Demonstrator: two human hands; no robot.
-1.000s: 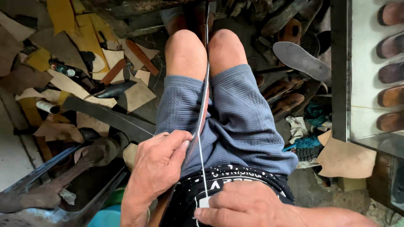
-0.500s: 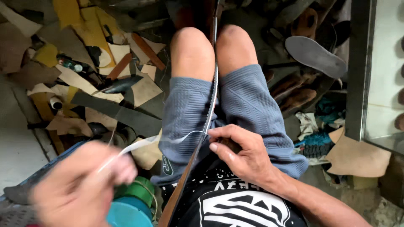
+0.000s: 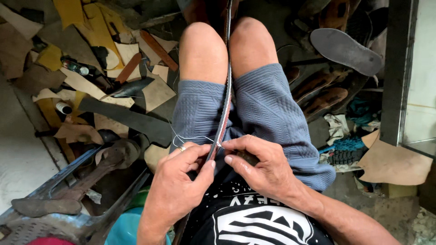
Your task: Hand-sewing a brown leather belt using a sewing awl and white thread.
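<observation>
**Strap pinched over a scrap-strewn floor**

Where the knees [image 3: 227, 50] clamp it, long strap [image 3: 225, 106] running near to far; left hand [image 3: 179, 186] and right hand [image 3: 259, 168] both pinched shut on it, white thread [image 3: 188, 137] trailing left. Leather offcuts [image 3: 91, 86] left, dark sole [image 3: 345, 50] far right.

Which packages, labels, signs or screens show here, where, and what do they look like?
Small bottle: left, on the floor among leather scraps; pale cylinder, dark cap.
Second bottle: upper left on the scraps; dark, lying down, greenish label band.
Shirt print: bottom centre, white graphic on black.
No signs or screens.
</observation>
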